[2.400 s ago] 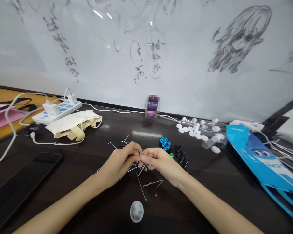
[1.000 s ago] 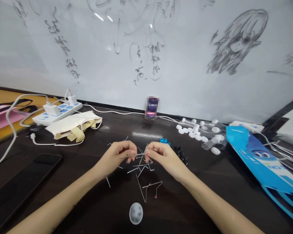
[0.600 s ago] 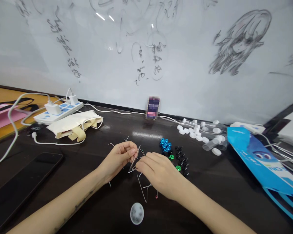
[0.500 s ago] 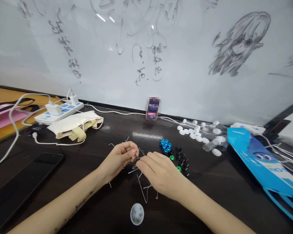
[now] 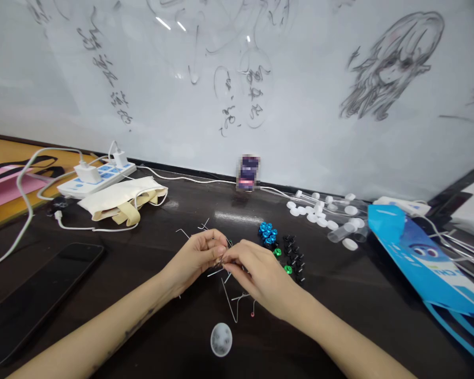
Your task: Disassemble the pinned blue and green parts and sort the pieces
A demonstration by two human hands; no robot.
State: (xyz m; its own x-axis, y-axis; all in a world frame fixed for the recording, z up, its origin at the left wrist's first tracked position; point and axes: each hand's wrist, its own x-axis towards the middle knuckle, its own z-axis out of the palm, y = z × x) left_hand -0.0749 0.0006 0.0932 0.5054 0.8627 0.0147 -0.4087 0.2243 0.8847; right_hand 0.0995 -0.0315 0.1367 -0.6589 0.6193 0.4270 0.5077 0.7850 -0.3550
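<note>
My left hand (image 5: 200, 256) and my right hand (image 5: 256, 271) meet at the fingertips above the dark table. Both are closed in a pinch, and whatever small piece is between the fingers is too hidden to name. Under and around them lie several thin bent metal wires (image 5: 229, 301), one beside a small pink bead (image 5: 253, 314). Just beyond my right hand sit a cluster of shiny blue metal pieces (image 5: 268, 232), two green ones (image 5: 277, 252) and rows of black pieces with pins (image 5: 294, 255). Nearer me is a small round translucent container (image 5: 221, 339).
To the right are clear tubes with white caps (image 5: 342, 233) and a blue bag (image 5: 408, 252). Leftward lie a black phone (image 5: 43, 300), a cream pouch (image 5: 120, 199) and a power strip (image 5: 98, 179) with white cables. A whiteboard (image 5: 174, 116) stands behind, with a blurred phone (image 5: 248, 172) against it.
My right hand has turned slightly, its thumb and fingers now showing in a pinch that touches my left fingertips. The view has shifted a little.
</note>
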